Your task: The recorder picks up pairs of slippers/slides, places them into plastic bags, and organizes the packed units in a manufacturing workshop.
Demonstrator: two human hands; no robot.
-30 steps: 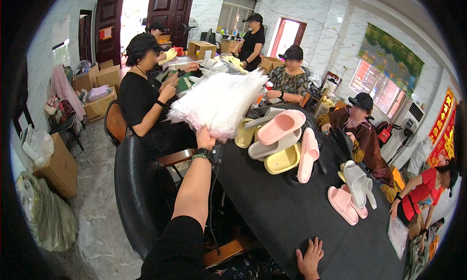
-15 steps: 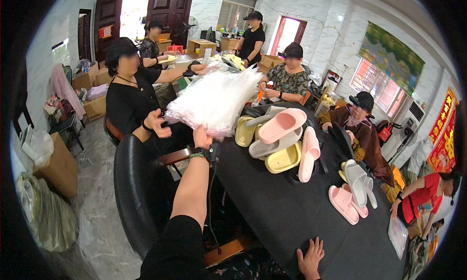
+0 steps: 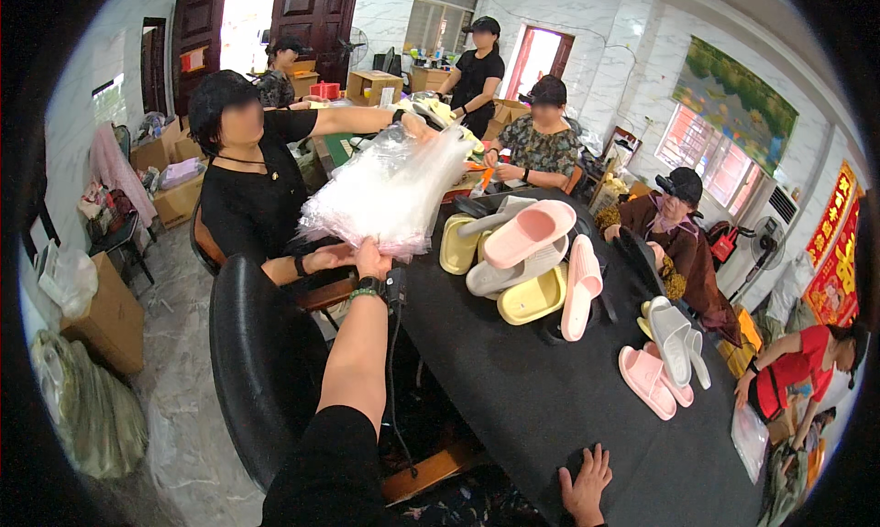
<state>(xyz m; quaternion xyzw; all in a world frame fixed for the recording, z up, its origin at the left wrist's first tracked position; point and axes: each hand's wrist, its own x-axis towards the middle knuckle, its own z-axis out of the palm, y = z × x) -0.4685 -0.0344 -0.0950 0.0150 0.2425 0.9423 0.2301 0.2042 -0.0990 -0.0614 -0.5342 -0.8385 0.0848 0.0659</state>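
Note:
Stretched out ahead, my left hand (image 3: 372,259) grips the near edge of a thick stack of clear plastic bags (image 3: 385,192). My fingers partly vanish under the bags. Across the stack, a co-worker in black has one hand (image 3: 330,258) under its near edge, beside mine, and the other hand (image 3: 417,126) at its far end. My right hand (image 3: 585,487) rests palm down on the black-covered table (image 3: 513,408), fingers spread, holding nothing. To the right of the bags lies a pile of pink, grey and yellow slippers (image 3: 532,234).
More pink and grey slippers (image 3: 674,353) lie farther right, near a clear bag (image 3: 750,444) at the table's edge. A black chair (image 3: 247,371) stands left of my arm. Other people sit or stand around the table. Cardboard boxes (image 3: 105,312) line the left wall.
The co-worker's near hand has gone from open beside the stack to under it, and the far hand has come onto the bags. The stack has shifted slightly left and down. My right hand stays put.

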